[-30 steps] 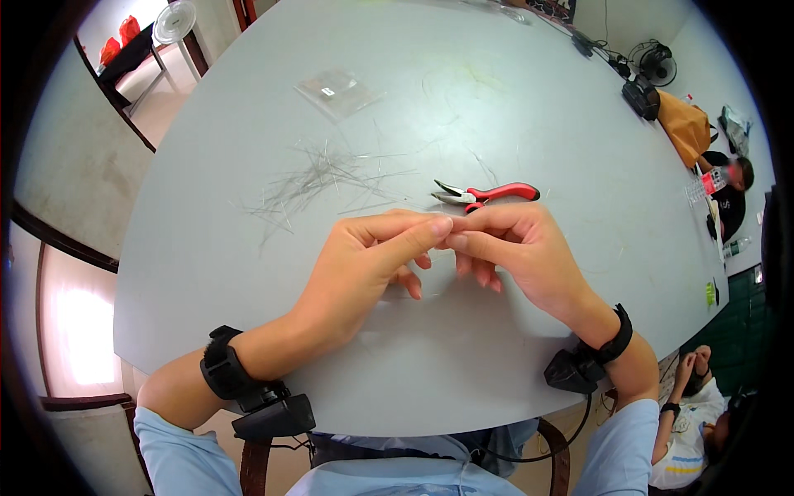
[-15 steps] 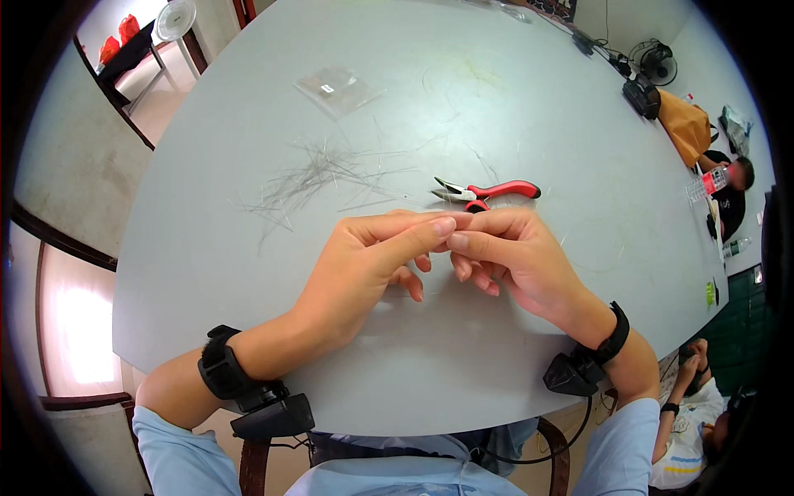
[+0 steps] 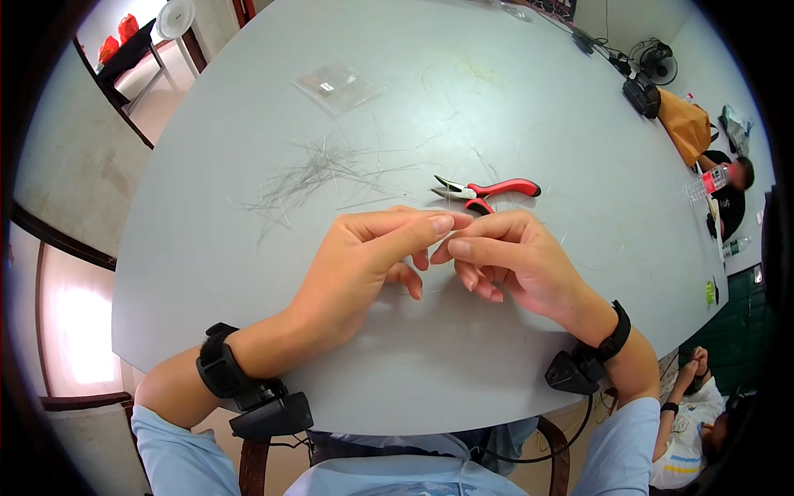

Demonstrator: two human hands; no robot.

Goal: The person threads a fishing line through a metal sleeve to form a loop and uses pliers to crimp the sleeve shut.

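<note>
Evidently both hands meet fingertip to fingertip above the grey surface (image 3: pixel 207 273) — left hand (image 3: pixel 364 264) and right hand (image 3: pixel 513 260) each pinching something too thin to make out, likely a wire from the loose pile (image 3: pixel 314 178). Keep pinches close and steady; red-handled pliers (image 3: pixel 484 192) lie just beyond, with open room all around.

Well beyond our left hand (image 3: pixel 356 264), toward the far side of the grey table (image 3: pixel 207 273), we see a small clear plastic packet (image 3: pixel 337 83), flat and roughly rectangular, with a small pale label at its centre. Far off to the side of our right hand (image 3: pixel 517 260), past the table's edge, we see a clear bottle with a red label (image 3: pixel 707 182).
</note>
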